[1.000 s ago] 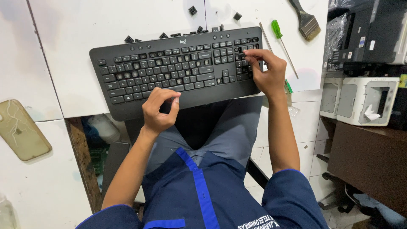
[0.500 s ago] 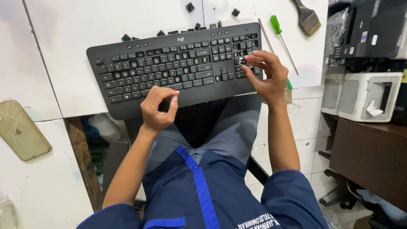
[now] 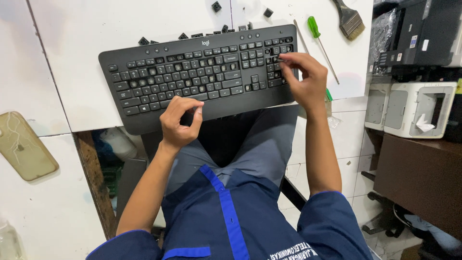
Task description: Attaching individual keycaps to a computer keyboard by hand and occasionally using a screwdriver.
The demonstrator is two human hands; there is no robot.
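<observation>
At centre, overhanging table (image 3: 72,43) edge: keyboard (image 3: 192,72). Rigid plastic, light; keycaps small, easily lost. Best gripped by both long edges. Left hand (image 3: 179,123) curled at 6 o'clock wrist-rest; right hand (image 3: 303,77) pinching 3 o'clock numpad key. Hands apart.

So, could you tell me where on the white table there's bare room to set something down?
The widest bare patch is the table left of the loose keycaps, above the keyboard. A smaller one lies between keyboard and phone. It is crowded at right: screwdriver, brush, right hand.
</observation>
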